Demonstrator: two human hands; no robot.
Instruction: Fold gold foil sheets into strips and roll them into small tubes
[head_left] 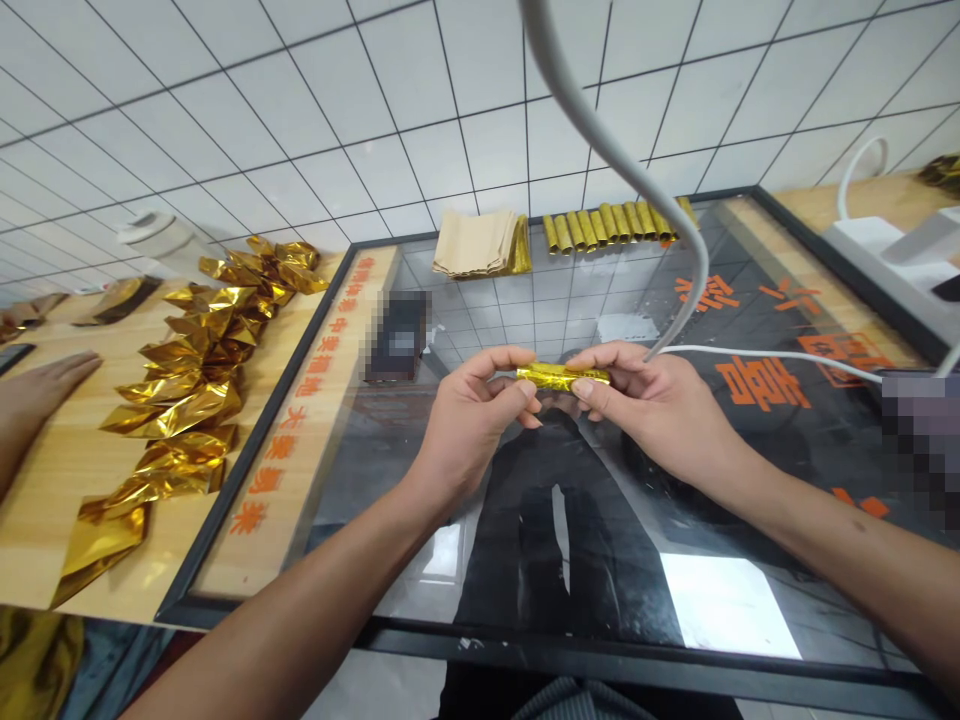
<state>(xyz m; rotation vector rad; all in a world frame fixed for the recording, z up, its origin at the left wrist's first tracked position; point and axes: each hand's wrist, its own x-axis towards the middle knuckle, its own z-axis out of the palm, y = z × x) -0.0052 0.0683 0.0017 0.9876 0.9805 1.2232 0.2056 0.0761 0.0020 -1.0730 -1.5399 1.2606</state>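
Between my two hands I hold a small gold foil paper roll (556, 376) level above the glass table top. My left hand (487, 400) pinches its left end between thumb and fingers. At the other end, the thumb and fingers of my right hand (645, 400) close on the foil. Beyond my hands, a row of similar gold rolls (607, 228) lies along the back edge of the glass. Left of that row is a stack of brown-backed gold paper sheets (476, 243).
Folded gold foil pieces (199, 400) spread over the wooden surface at left, near another person's hand (49, 400). A blurred dark phone-like object (397, 337) lies on the glass. A white cable (630, 165) hangs in front of me. White power strips (885, 250) stand at right.
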